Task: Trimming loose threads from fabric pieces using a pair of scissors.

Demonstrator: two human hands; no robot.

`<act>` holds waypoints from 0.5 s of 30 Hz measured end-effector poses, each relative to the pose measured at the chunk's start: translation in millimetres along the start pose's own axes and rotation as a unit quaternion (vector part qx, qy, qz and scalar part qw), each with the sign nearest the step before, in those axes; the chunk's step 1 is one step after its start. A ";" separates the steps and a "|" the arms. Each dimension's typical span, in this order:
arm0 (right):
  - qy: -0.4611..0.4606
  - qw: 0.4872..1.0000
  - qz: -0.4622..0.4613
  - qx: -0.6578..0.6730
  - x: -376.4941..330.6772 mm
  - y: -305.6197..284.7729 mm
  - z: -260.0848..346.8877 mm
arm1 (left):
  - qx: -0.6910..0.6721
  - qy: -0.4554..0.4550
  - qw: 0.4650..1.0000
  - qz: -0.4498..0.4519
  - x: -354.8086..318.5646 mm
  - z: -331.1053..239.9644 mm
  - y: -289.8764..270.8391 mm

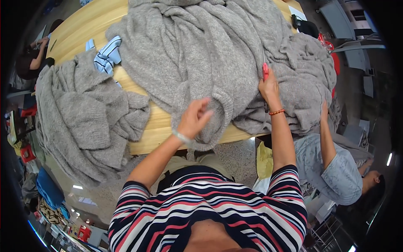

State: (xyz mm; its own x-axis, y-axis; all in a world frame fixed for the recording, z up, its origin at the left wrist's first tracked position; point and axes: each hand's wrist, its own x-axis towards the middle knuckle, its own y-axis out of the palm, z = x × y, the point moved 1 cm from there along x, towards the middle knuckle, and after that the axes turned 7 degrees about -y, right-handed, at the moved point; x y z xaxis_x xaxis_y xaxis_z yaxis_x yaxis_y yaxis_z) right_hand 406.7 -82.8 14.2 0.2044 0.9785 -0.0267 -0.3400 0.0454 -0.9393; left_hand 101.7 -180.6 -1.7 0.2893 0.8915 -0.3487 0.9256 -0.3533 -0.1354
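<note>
A large grey knitted garment [201,54] lies spread over a light wooden table [157,128]. My right hand [268,86] grips red-handled scissors [265,69] whose blades point away from me across the knit. My left hand [194,117] hovers over the garment's ribbed edge near the table's front, fingers loosely curled and holding nothing. A bracelet sits on each wrist.
A second grey knit pile [84,122] hangs over the table's left end beside a blue-and-white striped cloth [107,54]. To my right another person in a pale blue top [331,168] reaches an arm toward the knit. Another person sits at far left [31,61].
</note>
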 end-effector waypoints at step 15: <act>-0.122 0.963 0.239 0.003 -134.8 -74.9 79.5 | -0.381 -0.040 0.920 -0.080 72.8 10.7 18.2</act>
State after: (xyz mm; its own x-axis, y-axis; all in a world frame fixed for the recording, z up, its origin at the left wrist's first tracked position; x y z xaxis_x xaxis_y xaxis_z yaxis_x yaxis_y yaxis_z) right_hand 331.7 -202.2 115.4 -0.1975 0.9065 -0.3731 -0.3483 -0.4207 -0.8377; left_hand 137.0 -125.1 -39.4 0.1430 0.8803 -0.4524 0.8664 0.1096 0.4872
